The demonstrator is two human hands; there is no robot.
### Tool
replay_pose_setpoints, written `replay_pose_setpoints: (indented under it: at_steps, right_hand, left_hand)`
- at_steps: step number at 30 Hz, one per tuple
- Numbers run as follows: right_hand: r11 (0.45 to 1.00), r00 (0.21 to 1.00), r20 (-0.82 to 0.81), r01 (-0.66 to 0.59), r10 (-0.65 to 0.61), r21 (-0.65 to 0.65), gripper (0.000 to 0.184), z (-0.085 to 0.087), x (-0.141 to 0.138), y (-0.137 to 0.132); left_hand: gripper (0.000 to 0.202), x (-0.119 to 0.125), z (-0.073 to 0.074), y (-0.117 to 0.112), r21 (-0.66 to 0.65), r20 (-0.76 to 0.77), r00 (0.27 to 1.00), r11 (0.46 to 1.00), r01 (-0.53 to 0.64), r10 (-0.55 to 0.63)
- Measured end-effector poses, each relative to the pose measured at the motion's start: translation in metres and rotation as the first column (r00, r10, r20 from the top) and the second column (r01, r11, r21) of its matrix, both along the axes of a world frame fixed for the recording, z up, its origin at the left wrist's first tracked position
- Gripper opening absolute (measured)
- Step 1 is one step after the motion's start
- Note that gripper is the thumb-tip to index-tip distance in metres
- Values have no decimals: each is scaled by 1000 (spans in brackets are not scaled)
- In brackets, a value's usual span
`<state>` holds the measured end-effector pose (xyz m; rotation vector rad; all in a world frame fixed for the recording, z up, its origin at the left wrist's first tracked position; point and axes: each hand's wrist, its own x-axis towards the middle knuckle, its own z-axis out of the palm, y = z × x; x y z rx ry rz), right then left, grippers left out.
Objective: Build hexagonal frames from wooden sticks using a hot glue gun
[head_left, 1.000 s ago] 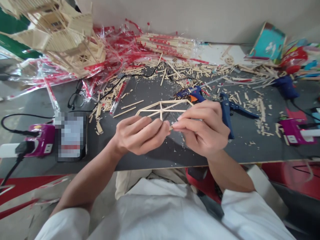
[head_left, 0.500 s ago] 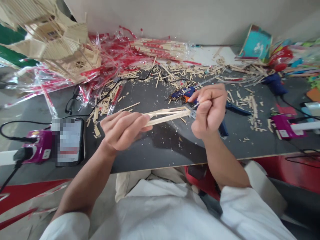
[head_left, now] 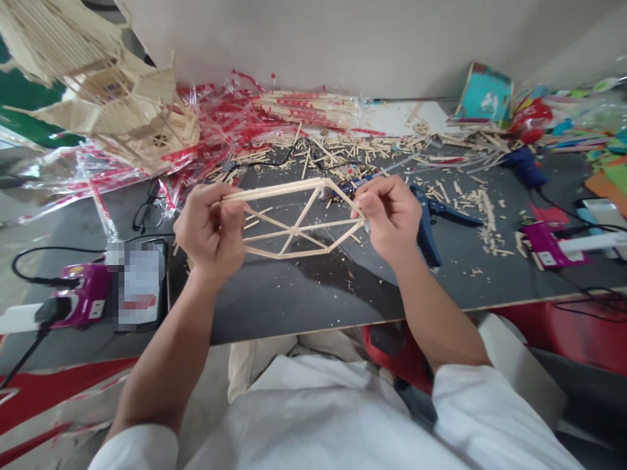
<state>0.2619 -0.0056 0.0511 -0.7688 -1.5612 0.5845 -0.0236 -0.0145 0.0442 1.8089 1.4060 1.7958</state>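
Note:
Held up over the dark tabletop is a flat, roughly hexagonal frame of thin wooden sticks [head_left: 294, 230], with spokes crossing at its middle. My left hand [head_left: 210, 228] pinches its left end between thumb and fingers. My right hand [head_left: 386, 215] grips the right corner, and the fingertips hide the joint there. A blue hot glue gun [head_left: 350, 187] lies just beyond the frame, partly behind it. A blue stapler-like tool [head_left: 425, 222] lies under and beyond my right hand.
Loose stick pieces [head_left: 470, 199] and shavings litter the dark table [head_left: 304, 307]. A large stick model [head_left: 132, 111] and red-printed plastic wrap [head_left: 220, 111] rise at the back left. Glasses [head_left: 148, 209], a blurred phone [head_left: 141, 284] and magenta power strips [head_left: 83, 303] lie around.
The frame has turned from nearly edge-on to flat, facing me. My hands have moved apart to its opposite ends, with the left hand shifting left and up.

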Motion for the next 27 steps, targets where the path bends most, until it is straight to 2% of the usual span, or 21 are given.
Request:
replay_pose_setpoints:
  at_steps: [2,4,7,9,13,15,17,19,22,24,27]
  right_hand:
    - [981,993,-109,-71,52,-180,39,0,2,3]
    - [939,979,-191,-125,66,-319,48,-1,5,8]
    - [877,966,-241,-194,93,-440,47,-4,9,13]
    - [823,957,-238,-266,165,-501,46,-6,9,14]
    - [679,895,-247,-444,371,-585,60,-12,2,10]
    - [617,853,-276,-513,442,-598,57,-16,-4,7]
    - [581,830,-267,-539,489,-610,51,-19,-10,4]
    - [596,839,-186,-502,511,-627,44,-20,-16,1]
    - [693,883,-36,-392,468,-605,42,-25,-22,0]
    - [721,916,-19,-328,400,-610,46,-32,-22,3]
    - [739,973,-63,-209,220,-641,56,-43,-21,11]
  left_hand:
    - [36,3,4,1,42,61,981,983,179,-181]
    - [28,6,8,4,-63,160,944,951,302,-289]
    - [37,9,6,10,-212,275,901,893,397,-336]
    - [42,12,1,13,-282,324,878,850,446,-354]
    - [44,19,-9,13,-357,414,815,752,555,-405]
    - [45,23,-12,12,-381,454,785,704,599,-421]
    - [48,27,-15,11,-406,485,764,664,628,-426]
    - [50,31,-18,11,-427,508,747,628,651,-429]
    - [50,33,-22,11,-445,536,725,585,679,-434]
    - [49,34,-24,12,-447,559,709,563,695,-430]
    - [49,34,-25,12,-437,595,683,543,717,-423]
